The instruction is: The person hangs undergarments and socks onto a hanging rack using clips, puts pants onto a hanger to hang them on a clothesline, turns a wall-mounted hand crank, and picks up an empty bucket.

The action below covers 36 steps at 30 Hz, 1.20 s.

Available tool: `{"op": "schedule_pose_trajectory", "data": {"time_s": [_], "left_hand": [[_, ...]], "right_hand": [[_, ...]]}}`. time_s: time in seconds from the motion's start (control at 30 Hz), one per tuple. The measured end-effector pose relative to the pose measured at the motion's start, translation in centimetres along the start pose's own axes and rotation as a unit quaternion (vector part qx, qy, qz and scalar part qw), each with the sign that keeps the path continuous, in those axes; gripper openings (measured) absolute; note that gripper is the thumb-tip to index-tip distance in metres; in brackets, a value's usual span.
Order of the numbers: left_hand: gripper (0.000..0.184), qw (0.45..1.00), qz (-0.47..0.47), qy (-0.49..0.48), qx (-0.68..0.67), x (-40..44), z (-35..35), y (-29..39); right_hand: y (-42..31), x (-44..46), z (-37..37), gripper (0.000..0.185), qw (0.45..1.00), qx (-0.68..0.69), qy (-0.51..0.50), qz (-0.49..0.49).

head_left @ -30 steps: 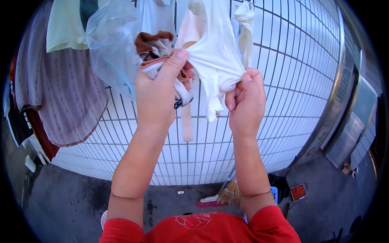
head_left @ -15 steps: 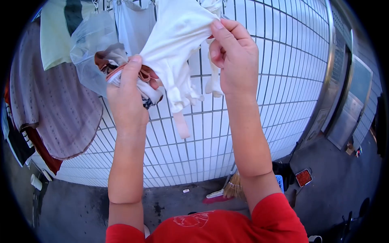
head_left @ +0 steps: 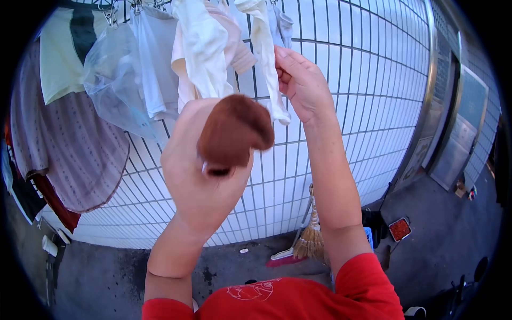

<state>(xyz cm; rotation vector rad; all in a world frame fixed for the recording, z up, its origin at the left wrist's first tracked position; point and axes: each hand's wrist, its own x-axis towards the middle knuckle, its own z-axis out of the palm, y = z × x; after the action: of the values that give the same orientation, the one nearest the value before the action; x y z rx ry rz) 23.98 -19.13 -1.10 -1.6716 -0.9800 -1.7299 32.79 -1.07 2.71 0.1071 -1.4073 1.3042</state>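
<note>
My left hand [head_left: 194,160] is closed around a brown piece of clothing [head_left: 234,130], bunched up and blurred, at the middle of the view. Most of its fingers are hidden behind the cloth. My right hand [head_left: 304,82] is raised, thumb and forefinger pinched at the edge of a long white sock [head_left: 269,80] hanging against the tiled wall. Left of that sock hangs a white garment [head_left: 202,50], with a pale pink garment [head_left: 234,45] partly behind it. A greyish sock [head_left: 281,26] hangs just above my right fingertips.
Metal clips [head_left: 110,15] hold laundry along the top. A clear plastic bag [head_left: 114,80], pale yellow shorts [head_left: 60,58] and a patterned purplish garment [head_left: 85,154] hang at left. Below stand a straw broom [head_left: 310,242] and a red-filled tray [head_left: 399,231]. A doorway [head_left: 461,128] is at right.
The white garment has left my hands and hangs among the laundry. My left hand has moved right and turned, bringing the brown cloth forward. My right hand has dropped slightly to the white sock.
</note>
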Motion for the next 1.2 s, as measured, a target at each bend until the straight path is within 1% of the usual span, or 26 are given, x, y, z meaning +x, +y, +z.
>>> {"op": "schedule_pose_trajectory", "data": {"time_s": [0.03,0.1,0.13,0.2,0.23,0.3,0.33,0.37,0.4,0.43,0.47,0.53,0.57,0.63,0.67,0.7,0.77,0.8,0.87,0.9,0.97,1.03,1.1,1.13,1.17,1.2], "left_hand": [[0.016,0.997,-0.075,-0.004,-0.007,0.6,1.0,-0.1],[0.025,0.997,-0.068,0.004,-0.021,2.5,2.8,-2.1],[0.025,0.998,-0.066,0.002,-0.018,2.9,3.2,-2.7],[0.029,0.977,-0.175,-0.016,-0.124,3.5,3.7,-3.3],[0.029,0.977,-0.175,-0.018,-0.123,3.4,3.9,-3.2],[0.028,0.985,-0.148,-0.002,-0.092,3.0,4.1,-3.2],[0.028,0.984,-0.152,-0.003,-0.091,3.0,4.0,-3.2],[0.027,0.977,-0.185,-0.01,-0.106,3.0,3.8,-3.2],[0.025,0.968,-0.217,-0.016,-0.121,3.0,3.6,-3.4],[0.025,0.968,-0.221,-0.017,-0.12,2.9,3.4,-3.7],[0.023,0.957,-0.241,-0.02,-0.159,2.8,3.1,-4.0],[0.022,0.929,-0.286,-0.025,-0.232,2.8,2.8,-4.4],[0.022,0.929,-0.288,-0.028,-0.233,2.8,2.8,-4.6],[0.024,0.896,-0.303,0.001,-0.326,2.8,2.8,-4.8],[0.025,0.885,-0.302,0.021,-0.354,2.8,2.7,-5.0],[0.025,0.885,-0.301,0.02,-0.354,2.8,2.6,-5.2],[0.024,0.867,-0.312,0.05,-0.384,2.8,2.3,-5.5],[0.024,0.861,-0.319,0.044,-0.393,2.9,2.2,-5.7],[0.023,0.862,-0.316,0.035,-0.394,2.8,2.2,-6.4],[0.021,0.863,-0.313,0.025,-0.396,2.8,2.1,-6.7],[0.019,0.863,-0.324,0.002,-0.387,3.0,1.7,-7.3],[0.017,0.863,-0.336,-0.02,-0.378,3.1,1.4,-7.5],[0.014,0.867,-0.314,0.049,-0.384,3.1,1.3,-7.6],[0.01,0.871,-0.311,0.063,-0.374,3.3,1.1,-7.7],[0.01,0.872,-0.311,0.065,-0.374,3.4,0.8,-7.9],[0.01,0.873,-0.289,0.069,-0.388,3.5,0.5,-8.0]], "right_hand": [[-0.3,-0.4,0.3,0.031,0.999,0.01,-0.03,0.004],[-0.7,-1.0,0.7,0.03,0.998,0.039,-0.04,0.005],[-0.7,-1.0,0.7,0.028,0.998,0.033,-0.057,0.003],[-0.9,-1.3,0.8,0.024,0.996,0.026,-0.085,-0.001],[-1.1,-1.5,1.0,0.024,0.996,0.028,-0.083,-0.001],[-1.1,-2.2,1.7,0.024,0.997,-0.033,-0.067,-0.022],[-1.0,-2.6,1.9,0.026,0.996,-0.033,-0.077,-0.026],[-0.9,-3.0,1.9,0.026,0.996,-0.032,-0.076,-0.022],[-0.7,-3.4,1.8,0.026,0.995,-0.04,-0.083,-0.047],[-0.5,-3.7,1.7,0.026,0.992,-0.047,-0.089,-0.072],[-0.1,-3.8,1.8,0.026,0.993,-0.046,-0.085,-0.069],[0.3,-4.1,1.7,0.02,0.994,-0.005,-0.109,-0.032],[0.6,-3.9,1.5,0.02,0.994,-0.004,-0.105,-0.031],[0.9,-3.3,1.2,0.015,0.989,0.057,-0.135,0.017],[1.0,-3.3,1.3,0.013,0.986,0.116,-0.12,0.03],[0.9,-3.4,1.4,0.013,0.986,0.116,-0.12,0.029],[0.7,-3.4,1.6,0.014,0.987,0.121,-0.096,0.045],[0.6,-3.3,1.9,0.014,0.987,0.122,-0.097,0.045],[0.7,-3.1,2.7,0.013,0.992,0.09,-0.055,0.07],[0.9,-2.8,2.9,0.013,0.992,0.092,-0.055,0.069],[1.2,-1.7,3.2,0.014,0.994,0.03,-0.094,0.04],[1.4,-1.3,3.2,0.014,0.994,0.055,-0.086,0.029],[1.5,-1.1,3.0,0.014,0.993,0.079,-0.081,0.015],[1.7,-1.2,2.9,0.014,0.995,0.093,-0.041,-0.007],[1.7,-1.3,2.9,0.014,0.994,0.107,-0.001,-0.029],[1.7,-1.5,2.9,0.014,0.992,0.12,0.013,-0.044]]}}
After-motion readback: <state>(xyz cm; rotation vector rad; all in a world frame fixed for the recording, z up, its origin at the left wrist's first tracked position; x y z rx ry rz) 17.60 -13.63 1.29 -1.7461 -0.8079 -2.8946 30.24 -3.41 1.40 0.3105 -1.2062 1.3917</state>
